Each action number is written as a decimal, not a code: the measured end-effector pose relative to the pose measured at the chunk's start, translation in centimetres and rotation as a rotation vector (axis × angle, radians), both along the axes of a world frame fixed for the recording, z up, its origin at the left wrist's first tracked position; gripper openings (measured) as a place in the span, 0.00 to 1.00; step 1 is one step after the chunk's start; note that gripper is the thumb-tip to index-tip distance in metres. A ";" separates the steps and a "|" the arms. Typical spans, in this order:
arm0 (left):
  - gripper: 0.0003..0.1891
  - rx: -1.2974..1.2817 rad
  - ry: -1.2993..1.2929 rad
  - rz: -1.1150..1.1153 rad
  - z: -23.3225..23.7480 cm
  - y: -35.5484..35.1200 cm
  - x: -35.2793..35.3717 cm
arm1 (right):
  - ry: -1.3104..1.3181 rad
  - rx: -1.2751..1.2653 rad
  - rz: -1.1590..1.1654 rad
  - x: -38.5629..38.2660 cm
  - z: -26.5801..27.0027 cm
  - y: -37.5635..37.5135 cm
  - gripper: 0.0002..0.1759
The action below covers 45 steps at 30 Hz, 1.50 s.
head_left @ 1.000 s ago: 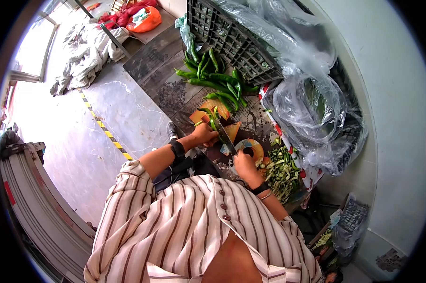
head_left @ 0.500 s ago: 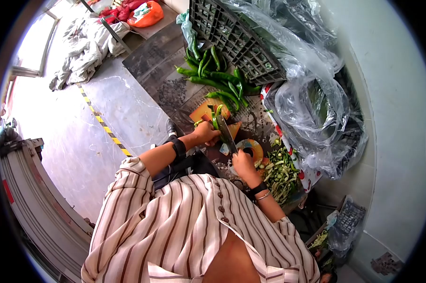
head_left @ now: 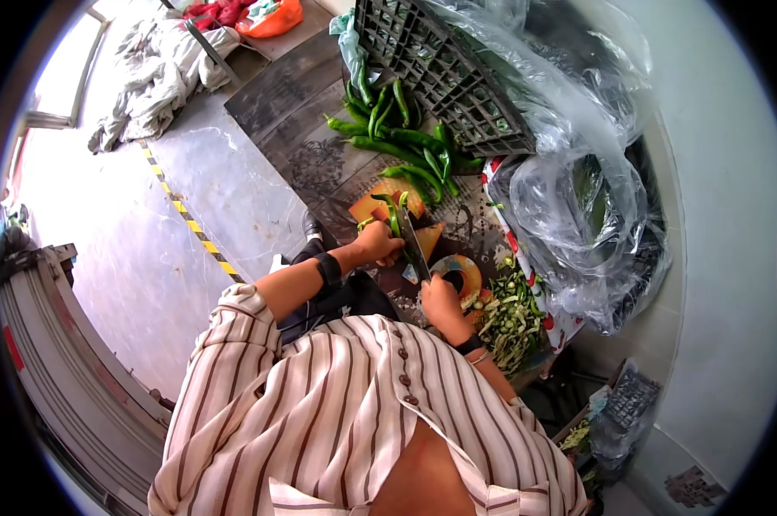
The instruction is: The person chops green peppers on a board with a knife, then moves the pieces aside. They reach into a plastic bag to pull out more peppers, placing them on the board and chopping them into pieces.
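Observation:
My left hand (head_left: 376, 243) is closed around long green peppers (head_left: 393, 215) whose far ends stick out beyond the fingers. A knife (head_left: 415, 251) lies along their right side, its blade pointing away from me. My right hand (head_left: 442, 301) is wrapped round the knife's handle. Beneath the peppers is an orange patterned patch (head_left: 365, 205) of the table surface. A heap of whole green peppers (head_left: 397, 146) lies farther back. Cut green pepper pieces (head_left: 510, 327) are piled to the right of my right hand.
A black plastic crate (head_left: 457, 86) stands tilted behind the whole peppers. Clear plastic bags (head_left: 569, 198) bulge along the table's right side near the wall (head_left: 715, 258). On the floor at the left are crumpled grey cloth (head_left: 152, 82) and yellow-black tape (head_left: 182, 211).
The camera view has shifted slightly, so the crate and whole peppers sit a little farther right. Both hands keep their grips, with the knife still beside the held peppers.

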<state>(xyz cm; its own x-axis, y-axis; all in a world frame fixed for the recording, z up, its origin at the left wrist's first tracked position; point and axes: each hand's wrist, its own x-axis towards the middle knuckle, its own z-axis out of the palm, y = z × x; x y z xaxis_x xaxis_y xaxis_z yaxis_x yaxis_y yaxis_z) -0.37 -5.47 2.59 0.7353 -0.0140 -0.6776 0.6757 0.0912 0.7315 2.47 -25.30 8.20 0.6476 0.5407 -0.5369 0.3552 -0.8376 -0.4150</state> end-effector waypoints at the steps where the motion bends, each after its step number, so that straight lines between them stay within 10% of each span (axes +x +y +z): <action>1: 0.16 -0.003 0.001 0.003 0.0 0.0 0.0 | 0.001 -0.003 0.003 -0.3 -0.2 0.0 0.11; 22: 0.17 0.075 -0.045 -0.108 0.0 0.3 0.8 | -0.113 0.141 -0.068 1.6 -3.3 3.2 0.11; 41: 0.17 0.109 -0.025 -0.086 0.4 0.1 -0.2 | 0.039 -0.089 -0.073 -2.4 0.7 -11.2 0.14; 45: 0.14 0.478 -0.177 -0.257 2.7 0.7 -0.6 | -0.077 -0.044 -0.053 -2.6 0.5 -12.2 0.13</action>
